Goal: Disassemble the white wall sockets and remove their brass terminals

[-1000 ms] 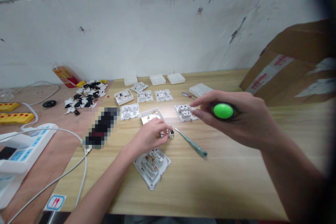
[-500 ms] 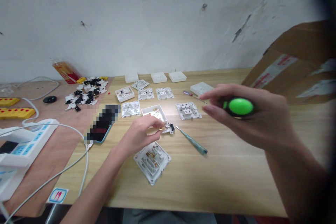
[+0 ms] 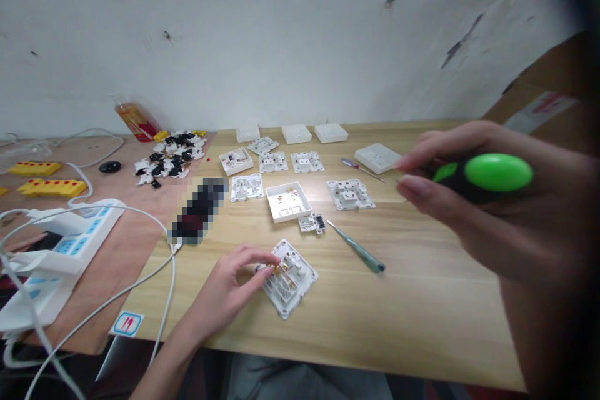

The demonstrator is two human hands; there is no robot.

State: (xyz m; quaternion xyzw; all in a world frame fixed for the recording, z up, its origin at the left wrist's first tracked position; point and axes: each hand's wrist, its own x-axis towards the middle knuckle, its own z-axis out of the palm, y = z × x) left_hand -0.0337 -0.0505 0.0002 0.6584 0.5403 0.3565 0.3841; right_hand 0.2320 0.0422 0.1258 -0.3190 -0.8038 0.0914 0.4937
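My left hand (image 3: 225,290) sits at the lower middle of the table, its fingertips pinched at the brass terminals of a white wall socket module (image 3: 290,279). A small brass piece seems held there, though the fingers partly hide it. My right hand (image 3: 473,219) is raised at the right, shut around a screwdriver's green and black handle (image 3: 497,173). The screwdriver's shaft is hidden. A small white and black socket part (image 3: 312,222) lies beyond the module, next to an open white socket box (image 3: 288,201).
A teal-handled screwdriver (image 3: 360,254) lies on the wooden table (image 3: 398,300). Several socket plates stand in rows behind. A pile of black and white parts (image 3: 169,162), a white power strip (image 3: 60,231) with cables, and a blurred phone (image 3: 199,210) lie left. A cardboard box (image 3: 548,94) stands right.
My left hand has moved nearer me, from beside the small part to the socket module. My right hand has moved right with the screwdriver. The whole view has shifted slightly.
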